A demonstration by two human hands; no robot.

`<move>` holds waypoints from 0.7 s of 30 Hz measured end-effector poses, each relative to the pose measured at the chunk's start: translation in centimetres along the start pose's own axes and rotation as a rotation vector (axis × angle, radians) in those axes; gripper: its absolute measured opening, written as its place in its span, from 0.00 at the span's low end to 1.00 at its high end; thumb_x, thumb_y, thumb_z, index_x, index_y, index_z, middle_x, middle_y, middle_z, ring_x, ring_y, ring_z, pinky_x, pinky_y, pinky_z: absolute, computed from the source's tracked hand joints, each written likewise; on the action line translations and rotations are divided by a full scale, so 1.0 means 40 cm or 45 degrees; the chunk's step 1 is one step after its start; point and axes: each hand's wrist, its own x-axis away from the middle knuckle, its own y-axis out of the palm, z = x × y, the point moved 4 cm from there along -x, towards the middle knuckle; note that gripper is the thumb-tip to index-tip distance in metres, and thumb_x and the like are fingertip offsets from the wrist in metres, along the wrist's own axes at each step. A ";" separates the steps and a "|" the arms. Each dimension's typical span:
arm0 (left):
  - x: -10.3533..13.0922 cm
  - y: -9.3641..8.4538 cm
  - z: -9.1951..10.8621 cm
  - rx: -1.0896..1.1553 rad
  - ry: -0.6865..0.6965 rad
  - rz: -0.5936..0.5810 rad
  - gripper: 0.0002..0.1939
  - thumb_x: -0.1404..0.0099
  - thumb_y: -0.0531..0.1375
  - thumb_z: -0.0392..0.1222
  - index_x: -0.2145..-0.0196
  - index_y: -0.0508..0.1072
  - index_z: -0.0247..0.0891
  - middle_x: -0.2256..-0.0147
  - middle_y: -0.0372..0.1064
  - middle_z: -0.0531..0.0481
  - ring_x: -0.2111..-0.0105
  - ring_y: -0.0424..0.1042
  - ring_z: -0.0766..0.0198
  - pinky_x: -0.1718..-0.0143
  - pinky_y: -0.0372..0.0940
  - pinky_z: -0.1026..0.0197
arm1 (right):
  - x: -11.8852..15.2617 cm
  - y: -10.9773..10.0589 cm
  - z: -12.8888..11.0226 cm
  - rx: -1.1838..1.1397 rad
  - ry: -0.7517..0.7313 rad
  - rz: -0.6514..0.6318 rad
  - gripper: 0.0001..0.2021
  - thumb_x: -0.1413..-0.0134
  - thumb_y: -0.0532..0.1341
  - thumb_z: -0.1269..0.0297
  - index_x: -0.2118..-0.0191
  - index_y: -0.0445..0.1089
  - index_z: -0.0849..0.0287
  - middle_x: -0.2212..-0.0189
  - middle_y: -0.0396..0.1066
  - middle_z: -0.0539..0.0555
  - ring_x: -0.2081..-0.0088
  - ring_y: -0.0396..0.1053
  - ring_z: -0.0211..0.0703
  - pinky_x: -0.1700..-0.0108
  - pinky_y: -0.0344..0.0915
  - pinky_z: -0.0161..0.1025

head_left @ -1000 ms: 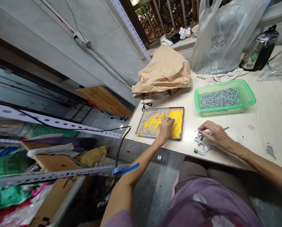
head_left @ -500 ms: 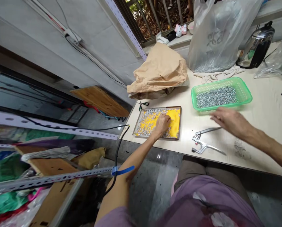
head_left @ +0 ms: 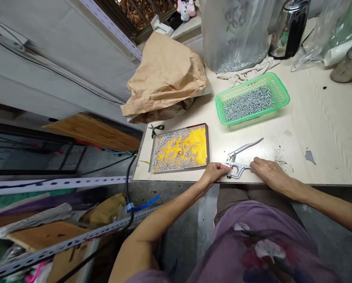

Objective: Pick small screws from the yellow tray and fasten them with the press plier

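A pair of silver hand pliers (head_left: 238, 169) with a coil spring lies on the table near its front edge, handles spread. My right hand (head_left: 268, 172) has its fingers closed around the end of the lower handle. At the jaw end, my left hand (head_left: 214, 173) is closed in a pinch beside a small red part; whatever is between its fingertips is too small to make out. Left of the pliers, a shallow tray (head_left: 208, 147) with a yellow bottom holds many small metal pins (head_left: 171, 151), scattered mostly over its left side.
Behind the pliers stands a green plastic basket (head_left: 223, 118) of similar metal pins. A brown paper bag (head_left: 166, 78), small scissors (head_left: 156, 128), a clear plastic bag (head_left: 236, 35) and a kettle (head_left: 290, 29) are farther back. A black cable (head_left: 128, 181) hangs at the table's left edge.
My left hand has moved from over the tray to the jaws of the pliers. My right hand has come down from near the basket and taken hold of the lower handle.
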 end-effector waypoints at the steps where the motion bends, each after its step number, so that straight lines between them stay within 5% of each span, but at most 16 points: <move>1: 0.001 0.001 0.002 0.007 -0.004 -0.016 0.14 0.49 0.69 0.45 0.77 0.71 0.32 0.87 0.58 0.60 0.89 0.49 0.77 0.87 0.42 0.69 | 0.001 0.003 0.001 0.002 -0.001 -0.003 0.08 0.37 0.54 0.73 0.64 0.69 0.61 0.67 0.69 0.55 0.68 0.66 0.40 0.71 0.52 0.36; 16: -0.012 0.006 -0.009 -0.138 -0.183 -0.098 0.11 0.46 0.69 0.41 0.76 0.73 0.31 0.85 0.60 0.60 0.88 0.49 0.79 0.86 0.44 0.70 | 0.011 0.027 0.000 0.005 -0.025 0.035 0.12 0.39 0.49 0.76 0.62 0.68 0.60 0.65 0.69 0.57 0.68 0.65 0.42 0.70 0.51 0.38; 20: -0.015 0.006 -0.019 -0.145 -0.191 -0.117 0.11 0.46 0.69 0.40 0.77 0.73 0.31 0.85 0.61 0.60 0.89 0.50 0.78 0.87 0.45 0.70 | 0.001 0.013 0.017 0.030 -0.059 0.071 0.08 0.38 0.56 0.64 0.57 0.69 0.59 0.59 0.70 0.60 0.62 0.67 0.46 0.66 0.57 0.39; 21: -0.015 0.006 -0.020 -0.141 -0.189 -0.124 0.11 0.46 0.69 0.40 0.77 0.73 0.31 0.85 0.60 0.60 0.89 0.50 0.78 0.87 0.45 0.70 | -0.005 0.006 0.027 0.045 -0.064 0.113 0.14 0.41 0.60 0.59 0.53 0.68 0.60 0.55 0.70 0.62 0.58 0.67 0.50 0.63 0.59 0.41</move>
